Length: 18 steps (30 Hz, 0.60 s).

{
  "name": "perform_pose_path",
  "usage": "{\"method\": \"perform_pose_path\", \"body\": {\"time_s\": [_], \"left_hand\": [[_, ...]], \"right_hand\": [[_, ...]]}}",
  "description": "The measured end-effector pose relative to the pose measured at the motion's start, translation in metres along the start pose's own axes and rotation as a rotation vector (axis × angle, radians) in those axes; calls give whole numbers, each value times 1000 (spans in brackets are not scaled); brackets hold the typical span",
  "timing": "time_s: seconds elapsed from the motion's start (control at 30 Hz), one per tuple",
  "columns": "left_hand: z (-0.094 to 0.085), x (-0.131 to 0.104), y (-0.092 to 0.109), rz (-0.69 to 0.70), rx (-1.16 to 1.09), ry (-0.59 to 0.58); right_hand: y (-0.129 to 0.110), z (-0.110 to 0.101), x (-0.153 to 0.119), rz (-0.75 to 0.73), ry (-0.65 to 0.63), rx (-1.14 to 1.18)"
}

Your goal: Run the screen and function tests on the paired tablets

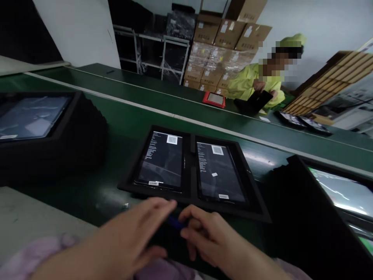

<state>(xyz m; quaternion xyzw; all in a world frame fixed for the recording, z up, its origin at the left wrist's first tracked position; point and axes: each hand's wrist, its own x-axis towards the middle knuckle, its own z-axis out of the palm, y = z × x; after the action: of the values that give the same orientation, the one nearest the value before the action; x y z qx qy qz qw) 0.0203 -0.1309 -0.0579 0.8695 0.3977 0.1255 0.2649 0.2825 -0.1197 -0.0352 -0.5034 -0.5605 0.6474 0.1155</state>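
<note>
In front of me lies a black foam tray (pixel 193 182) with two tablets side by side in its slots. The left tablet (pixel 166 161) and the right tablet (pixel 220 167) both show a dark screen with small text and a white code square. Just below the tray's near edge, my left hand (pixel 136 229) has its fingers stretched out and its thumb apart, holding nothing. My right hand (pixel 208 231) is curled, its fingertips closed on a small blue object (pixel 175 223), partly hidden and too blurred to name. Neither hand touches a tablet.
Stacked black trays with tablets stand at left (pixel 84 136) and right (pixel 314 206). White rails (pixel 175 115) cross the green bench. Beyond, a person in yellow (pixel 247 79) handles a black tray (pixel 253 103) beside a red tray (pixel 214 99). Cardboard boxes (pixel 206 31) are piled behind.
</note>
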Motion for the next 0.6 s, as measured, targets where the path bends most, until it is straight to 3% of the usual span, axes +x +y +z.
{"method": "perform_pose_path", "body": {"time_s": [0.1, 0.2, 0.23, 0.3, 0.4, 0.47, 0.53, 0.6], "left_hand": [[19, 43, 23, 139, 16, -206], [23, 65, 27, 79, -18, -201], [22, 69, 26, 23, -66, -185], [18, 78, 27, -71, -231, -188], [20, 96, 39, -77, -510, -273], [26, 111, 47, -20, -673, -372], [32, 124, 52, 55, -821, -483], [34, 137, 51, 116, -933, -546]], "right_hand": [[7, -1, -5, 81, -38, 135], [22, -25, -27, -49, -85, 454], [27, -30, -33, -122, -43, 547], [39, -33, -37, -253, 136, 574], [50, -27, -25, -376, 495, 225], [51, -36, -16, -438, 736, 35], [46, -64, -12, -495, 986, 43], [41, -105, -6, -523, 1141, 124]]}}
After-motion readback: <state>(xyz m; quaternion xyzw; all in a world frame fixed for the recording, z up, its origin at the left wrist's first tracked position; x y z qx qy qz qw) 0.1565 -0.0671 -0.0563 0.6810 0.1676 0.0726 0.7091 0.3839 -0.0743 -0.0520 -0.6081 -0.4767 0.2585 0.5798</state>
